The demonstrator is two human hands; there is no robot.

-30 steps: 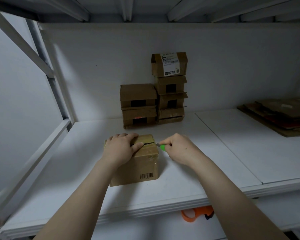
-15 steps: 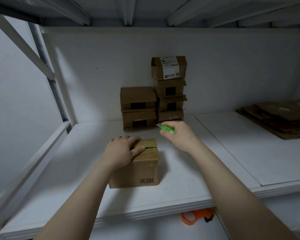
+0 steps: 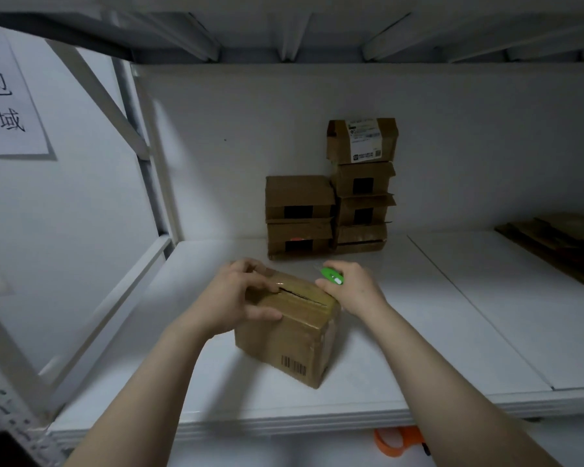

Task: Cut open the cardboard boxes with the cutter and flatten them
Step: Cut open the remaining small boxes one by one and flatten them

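The cardboard box (image 3: 294, 335) stands on the white shelf (image 3: 469, 315), near its front edge and turned at an angle to it. One corner faces the viewer. A barcode (image 3: 294, 365) is printed low on the near face. The taped top seam carries an open slit (image 3: 304, 294) that runs from under the left hand to the right-hand top edge.

The left hand (image 3: 236, 298) rests on the top of the box. Its fingers (image 3: 248, 266) are curled over the far top edge, and the thumb presses on the near top edge, so the hand grips the box.

The right hand (image 3: 351, 291) is just beside the right top corner of the box. Its fingers are closed round the green cutter (image 3: 332, 276), which points away from the viewer and to the left. The blade is blurred.

A stack of boxes (image 3: 361, 183) stands against the back wall of the shelf, in two columns. The right column is the taller, and a white label is on its top box. Flattened cardboard (image 3: 560, 251) lies at the right end of the shelf. An orange object (image 3: 398, 441) shows below the front edge. A paper sign (image 3: 7, 96) hangs at the upper left.
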